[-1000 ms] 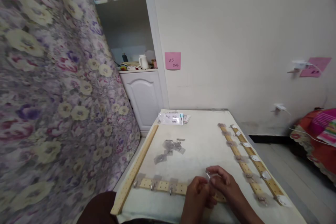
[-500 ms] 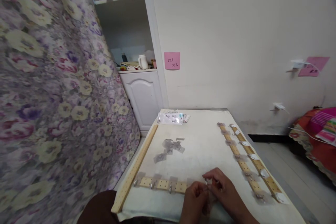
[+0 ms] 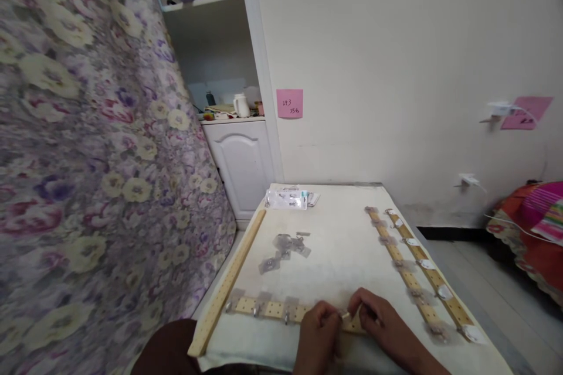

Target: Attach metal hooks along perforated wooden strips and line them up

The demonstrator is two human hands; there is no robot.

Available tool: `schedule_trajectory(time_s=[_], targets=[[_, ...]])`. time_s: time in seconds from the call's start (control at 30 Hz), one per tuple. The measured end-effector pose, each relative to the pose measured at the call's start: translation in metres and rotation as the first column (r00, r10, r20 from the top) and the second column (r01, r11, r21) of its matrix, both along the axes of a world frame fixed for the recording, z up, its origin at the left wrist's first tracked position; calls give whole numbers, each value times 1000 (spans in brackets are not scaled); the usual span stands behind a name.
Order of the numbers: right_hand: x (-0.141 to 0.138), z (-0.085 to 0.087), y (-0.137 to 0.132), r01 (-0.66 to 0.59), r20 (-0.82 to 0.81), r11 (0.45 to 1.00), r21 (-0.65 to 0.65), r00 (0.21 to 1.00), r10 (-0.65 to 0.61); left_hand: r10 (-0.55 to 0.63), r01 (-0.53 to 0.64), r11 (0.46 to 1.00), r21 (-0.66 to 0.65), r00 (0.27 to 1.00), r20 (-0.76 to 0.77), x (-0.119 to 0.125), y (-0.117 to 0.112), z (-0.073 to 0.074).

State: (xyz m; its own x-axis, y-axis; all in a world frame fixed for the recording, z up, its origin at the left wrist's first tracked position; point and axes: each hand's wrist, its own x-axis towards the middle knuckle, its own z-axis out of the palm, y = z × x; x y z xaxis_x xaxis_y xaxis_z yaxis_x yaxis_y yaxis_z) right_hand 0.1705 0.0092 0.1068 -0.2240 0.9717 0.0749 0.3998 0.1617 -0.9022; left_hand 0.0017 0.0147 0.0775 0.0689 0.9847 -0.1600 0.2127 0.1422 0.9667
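Observation:
My left hand [image 3: 319, 328] and my right hand [image 3: 378, 319] meet at the near edge of the white-covered table [image 3: 338, 246]. Their fingers are pinched together on a small clear packet [image 3: 345, 316] with a metal piece, pressed against a perforated wooden strip [image 3: 268, 308] that lies crosswise near me. Three such packets sit on that strip to the left of my hands. A loose heap of the same packets [image 3: 285, 249] lies in the middle left of the table.
A long wooden strip [image 3: 231, 284] runs along the table's left edge; two more strips [image 3: 413, 269] with packets lie at the right. A packet stack [image 3: 288, 198] sits at the far edge. A flowered cloth hangs left, a white cupboard [image 3: 240, 158] behind.
Both hands have dropped from a little above the table onto the near strip, bringing the small packet down with them. The view has shifted slightly.

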Motion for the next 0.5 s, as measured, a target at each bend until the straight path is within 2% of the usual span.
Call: schedule_trajectory(time_s=[0.17, 0.27, 0.33, 0.5], targets=[[0, -6, 6, 71, -60, 998, 2, 996, -70, -140, 140, 990, 21, 990, -15, -2, -1, 8], [-4, -11, 7, 43, -69, 998, -40, 997, -45, -214, 215, 975, 62, 976, -32, -1, -3, 14], [-7, -14, 8, 20, -72, 997, -71, 997, -26, -212, 215, 973, 85, 977, -36, -2, -4, 17], [-5, -18, 10, 2, -87, 995, -100, 996, -10, -130, 129, 988, 88, 991, 2, -4, 0, 19]])
